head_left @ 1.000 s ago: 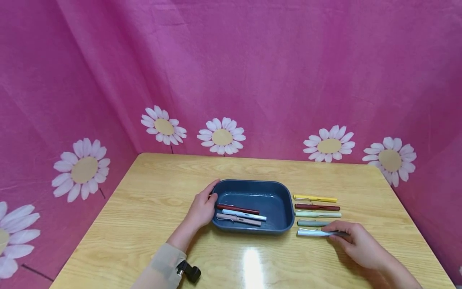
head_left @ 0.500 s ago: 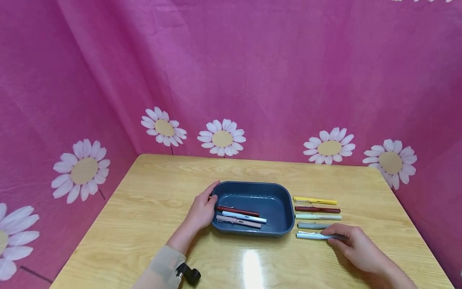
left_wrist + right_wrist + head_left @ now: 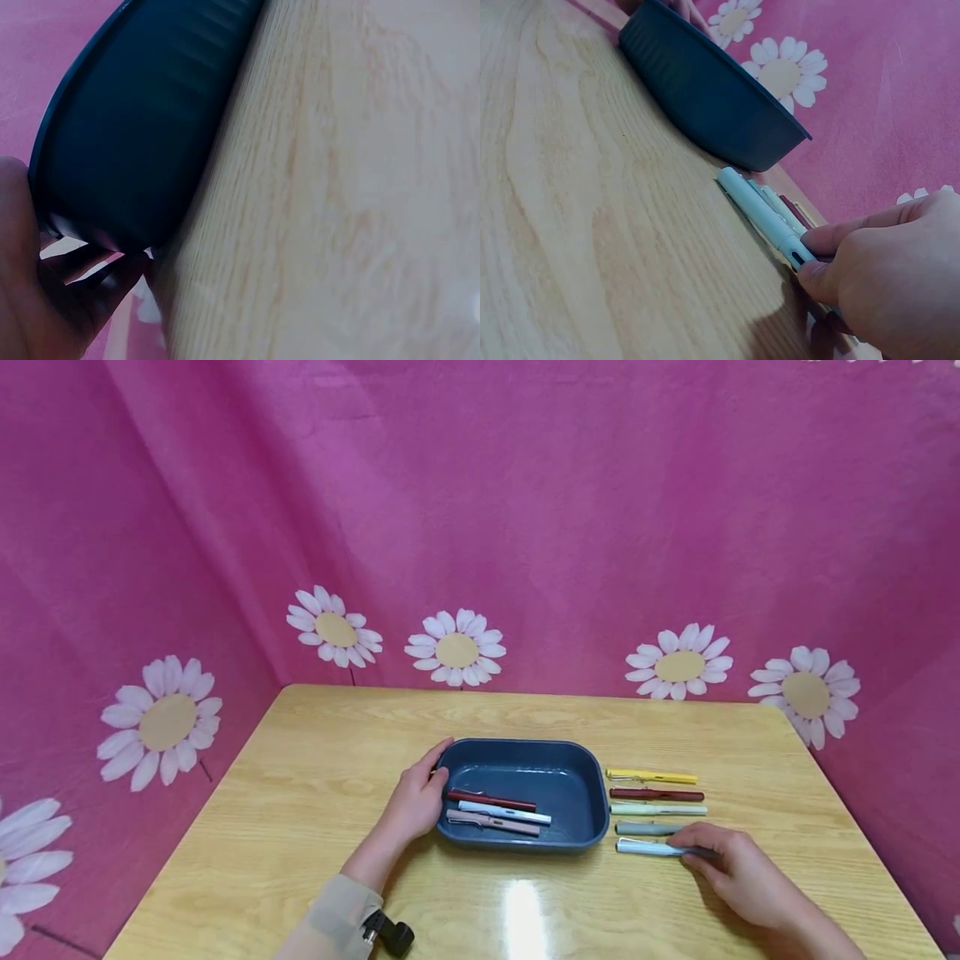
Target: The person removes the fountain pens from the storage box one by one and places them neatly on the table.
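My left hand (image 3: 420, 793) grips the left end of a dark blue rectangular tray (image 3: 581, 806), its thumb over the rim and fingers along the outer wall. Inside the tray lie a dark red pen (image 3: 493, 801), a light blue pen (image 3: 517, 815) and a mauve-brown pen (image 3: 495, 823). To its right, my right hand (image 3: 738, 868) pinches a pale blue fountain pen (image 3: 756, 206) between thumb and index finger, low over the table, capped end toward the tray. Part of its barrel is hidden by the fingers. I cannot tell whether the pen touches the tabletop.
Behind the pinched pen lie a grey-green pen (image 3: 641, 828), a pale green pen (image 3: 660, 810), a dark red pen (image 3: 660, 794) and a yellow pen (image 3: 656, 777), roughly parallel. The wooden table (image 3: 360, 718) meets a pink flowered curtain (image 3: 525, 527) at its far and side edges.
The head view has shifted slightly, so the table sits a little lower in it. Both hands keep the same hold, and the tray and pens stay in place.
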A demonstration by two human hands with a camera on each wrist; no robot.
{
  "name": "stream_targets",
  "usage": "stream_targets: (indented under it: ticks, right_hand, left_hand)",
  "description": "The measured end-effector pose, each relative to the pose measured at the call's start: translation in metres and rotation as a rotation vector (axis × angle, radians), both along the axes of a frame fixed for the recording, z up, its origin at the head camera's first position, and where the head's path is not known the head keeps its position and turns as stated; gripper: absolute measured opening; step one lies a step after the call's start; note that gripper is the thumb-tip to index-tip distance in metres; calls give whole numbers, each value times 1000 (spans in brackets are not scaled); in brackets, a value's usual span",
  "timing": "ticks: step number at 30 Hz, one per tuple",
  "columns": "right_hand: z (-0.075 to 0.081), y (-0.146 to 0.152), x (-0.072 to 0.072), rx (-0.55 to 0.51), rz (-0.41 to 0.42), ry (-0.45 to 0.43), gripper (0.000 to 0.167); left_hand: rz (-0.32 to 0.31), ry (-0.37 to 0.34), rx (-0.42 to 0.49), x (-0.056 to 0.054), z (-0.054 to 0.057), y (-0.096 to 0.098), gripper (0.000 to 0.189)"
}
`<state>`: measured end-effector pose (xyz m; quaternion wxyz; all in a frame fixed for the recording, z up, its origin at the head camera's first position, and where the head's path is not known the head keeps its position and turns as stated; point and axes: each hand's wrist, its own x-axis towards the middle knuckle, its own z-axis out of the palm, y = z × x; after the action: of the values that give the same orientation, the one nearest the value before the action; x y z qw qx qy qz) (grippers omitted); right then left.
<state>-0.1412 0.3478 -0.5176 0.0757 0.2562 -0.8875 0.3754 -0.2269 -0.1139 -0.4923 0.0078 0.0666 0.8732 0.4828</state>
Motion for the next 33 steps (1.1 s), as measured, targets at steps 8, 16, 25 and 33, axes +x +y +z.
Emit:
stream_targets:
  ticks: [8,16,25,33]
  right_hand:
    - [2,-1,-1,62,-21,24,41]
    - [15,-5,-1,41,6,29,39]
    - [50,-22,-10,45,23,136,44]
    - [64,-42,-14,-16,55,117,48]
  left_hand:
    - [-1,6,22,0,-3,0,50]
    - [-5,16,18,1,-5,-2,50]
    - [-8,14,26,-1,-1,-3,50]
    - [-7,-1,13,-1,-3,-3,50]
